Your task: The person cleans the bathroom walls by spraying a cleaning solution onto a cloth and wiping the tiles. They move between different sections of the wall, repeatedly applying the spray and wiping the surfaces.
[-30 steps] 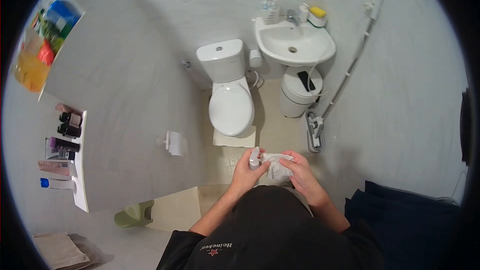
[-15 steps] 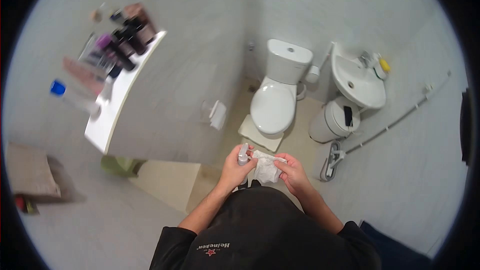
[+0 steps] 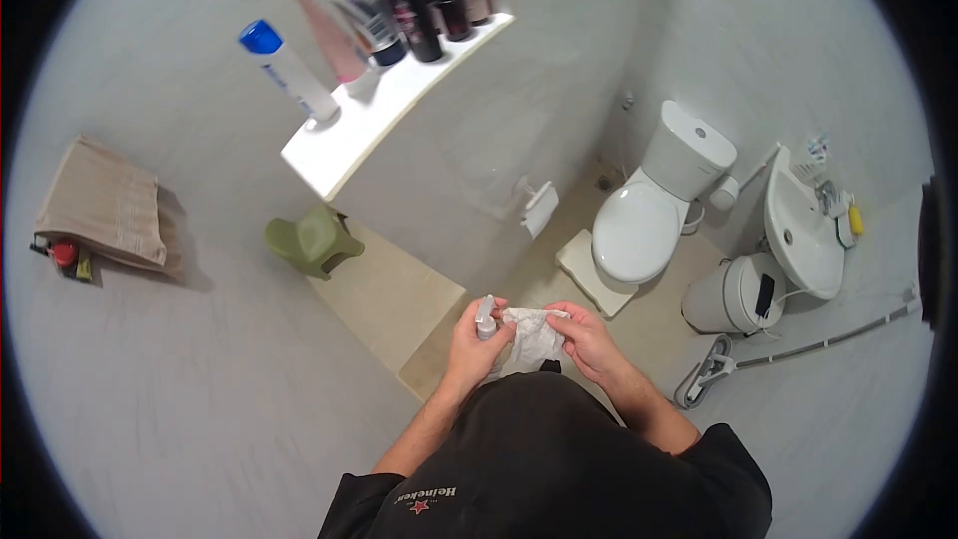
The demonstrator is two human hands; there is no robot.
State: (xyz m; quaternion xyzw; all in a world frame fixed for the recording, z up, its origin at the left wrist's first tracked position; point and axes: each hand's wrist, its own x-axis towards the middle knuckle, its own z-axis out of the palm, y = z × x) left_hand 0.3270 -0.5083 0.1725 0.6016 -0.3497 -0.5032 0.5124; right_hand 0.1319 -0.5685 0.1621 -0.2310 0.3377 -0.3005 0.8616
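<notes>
White crumpled cloth [image 3: 532,337], soft and wrinkled, sits bunched between both hands just above the dark shirt [image 3: 539,439], over the tan floor [image 3: 384,294]. Left hand [image 3: 473,344] is closed round a small grey spray bottle [image 3: 486,316], nozzle end up, touching the cloth's left edge. Right hand [image 3: 589,339] pinches the cloth's right edge, fingers together on the fabric. Judgement: to wet the cloth well, aim the nozzle into the bunched middle, keep the right-hand pinch firm so the fabric stays spread, and spray close to limit overspray.

Surroundings: glossy white toilet [image 3: 649,215], lid down, beyond the hands; pale mat [image 3: 587,269] at its base. Rounded white bin [image 3: 728,294] and white basin [image 3: 803,235] to the right. White shelf [image 3: 339,145] carries a blue-capped bottle [image 3: 287,68] and dark bottles [image 3: 439,0]. Green plastic stool [image 3: 311,240] below the shelf's near end; ribbed beige towel [image 3: 105,205] at far left.
</notes>
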